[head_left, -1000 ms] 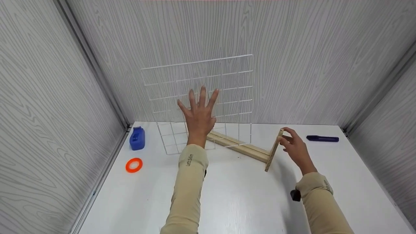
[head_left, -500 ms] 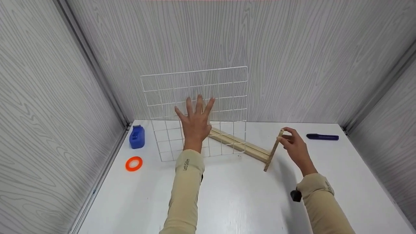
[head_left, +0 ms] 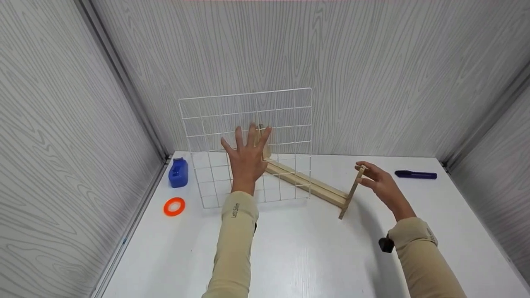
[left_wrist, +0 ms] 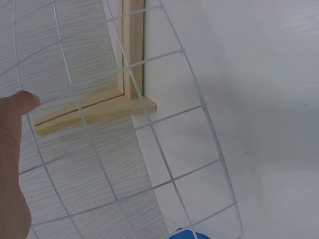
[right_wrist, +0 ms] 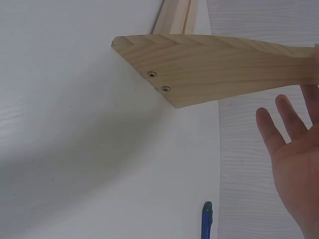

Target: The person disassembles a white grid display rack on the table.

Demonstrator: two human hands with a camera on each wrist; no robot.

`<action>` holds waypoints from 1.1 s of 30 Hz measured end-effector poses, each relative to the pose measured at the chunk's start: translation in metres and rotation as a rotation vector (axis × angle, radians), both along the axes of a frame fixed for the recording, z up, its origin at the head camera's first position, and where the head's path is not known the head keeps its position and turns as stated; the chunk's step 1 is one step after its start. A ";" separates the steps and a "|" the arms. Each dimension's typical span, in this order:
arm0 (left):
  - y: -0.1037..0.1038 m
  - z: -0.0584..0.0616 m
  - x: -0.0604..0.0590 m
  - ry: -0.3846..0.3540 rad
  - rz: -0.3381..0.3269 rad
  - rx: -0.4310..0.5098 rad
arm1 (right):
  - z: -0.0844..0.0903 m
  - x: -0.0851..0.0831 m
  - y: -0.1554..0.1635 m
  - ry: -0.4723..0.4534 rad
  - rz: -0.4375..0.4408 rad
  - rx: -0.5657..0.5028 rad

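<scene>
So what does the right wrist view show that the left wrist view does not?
Only the right wrist view shows the two screws in the wooden end piece, the dark blue marker and the right hand, open beside the wood. Only the left wrist view shows the white wire grid with the left hand flat on it. Both show the wooden frame and the white table.

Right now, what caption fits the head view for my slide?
Left hand presses flat on an upright wire grid; right hand touches the wooden frame's end piece.
</scene>
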State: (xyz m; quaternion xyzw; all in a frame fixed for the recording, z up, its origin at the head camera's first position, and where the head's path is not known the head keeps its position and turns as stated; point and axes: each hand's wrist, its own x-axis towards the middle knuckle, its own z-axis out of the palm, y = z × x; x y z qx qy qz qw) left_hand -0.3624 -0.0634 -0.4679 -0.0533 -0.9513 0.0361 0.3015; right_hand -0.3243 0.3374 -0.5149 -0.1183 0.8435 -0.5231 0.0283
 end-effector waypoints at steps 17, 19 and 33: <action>0.002 -0.011 0.005 -0.067 0.003 0.021 | -0.004 0.014 0.006 0.041 -0.076 0.067; 0.003 -0.013 0.005 -0.067 -0.001 0.043 | -0.005 0.016 0.008 0.045 -0.071 0.063; 0.001 -0.017 0.002 -0.096 0.018 0.032 | 0.003 0.008 0.015 -0.045 0.102 0.117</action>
